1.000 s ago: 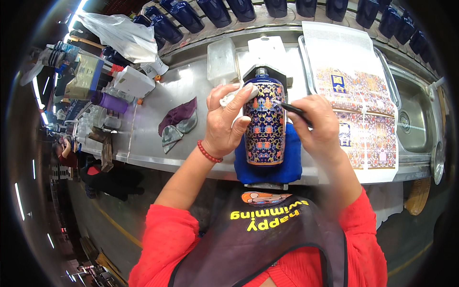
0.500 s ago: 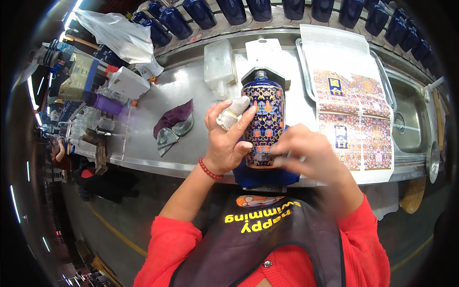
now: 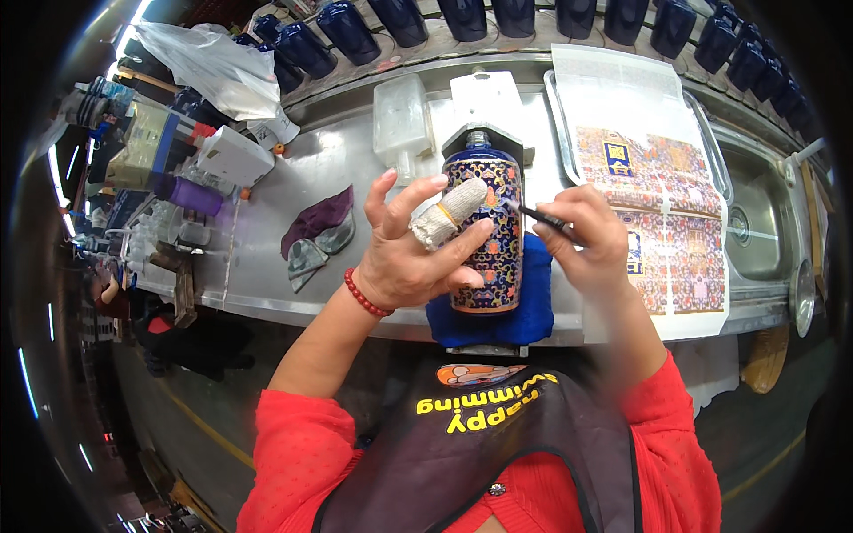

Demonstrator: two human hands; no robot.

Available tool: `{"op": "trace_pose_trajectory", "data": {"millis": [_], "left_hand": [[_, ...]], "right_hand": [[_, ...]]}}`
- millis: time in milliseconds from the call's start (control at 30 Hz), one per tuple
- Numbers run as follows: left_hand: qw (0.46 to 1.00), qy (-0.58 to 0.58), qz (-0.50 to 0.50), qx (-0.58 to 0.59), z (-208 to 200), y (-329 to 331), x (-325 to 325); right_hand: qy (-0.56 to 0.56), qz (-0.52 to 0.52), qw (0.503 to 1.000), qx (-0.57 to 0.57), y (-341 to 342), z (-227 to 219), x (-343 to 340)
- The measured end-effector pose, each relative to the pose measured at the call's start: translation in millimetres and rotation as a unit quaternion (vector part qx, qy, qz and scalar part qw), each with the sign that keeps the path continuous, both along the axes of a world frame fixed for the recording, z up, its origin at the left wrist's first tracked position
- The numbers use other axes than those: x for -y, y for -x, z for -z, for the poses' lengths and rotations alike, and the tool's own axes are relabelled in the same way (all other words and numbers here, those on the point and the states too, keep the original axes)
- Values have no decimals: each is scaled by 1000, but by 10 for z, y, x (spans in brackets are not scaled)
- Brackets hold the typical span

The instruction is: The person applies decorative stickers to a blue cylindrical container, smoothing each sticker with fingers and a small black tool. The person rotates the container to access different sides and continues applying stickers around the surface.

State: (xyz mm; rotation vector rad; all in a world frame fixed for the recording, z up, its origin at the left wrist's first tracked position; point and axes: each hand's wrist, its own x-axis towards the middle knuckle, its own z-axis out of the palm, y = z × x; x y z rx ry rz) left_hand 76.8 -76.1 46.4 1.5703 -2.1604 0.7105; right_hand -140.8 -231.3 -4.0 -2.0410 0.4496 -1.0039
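Observation:
A dark blue glass bottle (image 3: 484,258) lies on its back in front of me, its neck away from me. Colourful floral patterning covers its front. My left hand (image 3: 413,244) is open, fingers spread, over the bottle's left side. One of its fingers wears a whitish knitted cover (image 3: 453,211) with a yellowish band; its fingertips rest on or just over the bottle's face. Between the fingers of my right hand (image 3: 586,240) is a slim black pen-like tool (image 3: 549,220). Its pale tip points at the bottle's upper right part; whether it touches I cannot tell.
Under the bottle is a blue cloth (image 3: 536,302); a white stand (image 3: 484,99) is at its neck. Patterned sheets (image 3: 653,235) lie on a tray at right, beside a sink (image 3: 760,226). Left are a clear bottle (image 3: 400,120) and a purple-grey cloth (image 3: 318,226). Blue bottles (image 3: 466,18) line the back.
My right hand has moved up and away from the bottle's lower right side, and the black tool now shows. My left hand has shifted slightly, its fingers more spread. The bottle appears slightly further left.

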Motion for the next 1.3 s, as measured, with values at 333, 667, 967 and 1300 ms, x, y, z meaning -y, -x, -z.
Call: {"op": "trace_pose_trajectory", "data": {"millis": [333,667,967,1300], "left_hand": [[972,-26,-99,-211,294,174,-226],[963,-29,-111,-244,463,320,-317],[964,-25,-105,-242,457,373,-321],[975,-21,-91,-200,396,325,-264]], "right_hand": [[294,-81,951,57,-352,-687,-10],[-28,-24,999,-9,-151,-203,-210],[-197,16,980,13,-267,-222,-293],[-192,22,981,19,-213,-306,-269]]}}
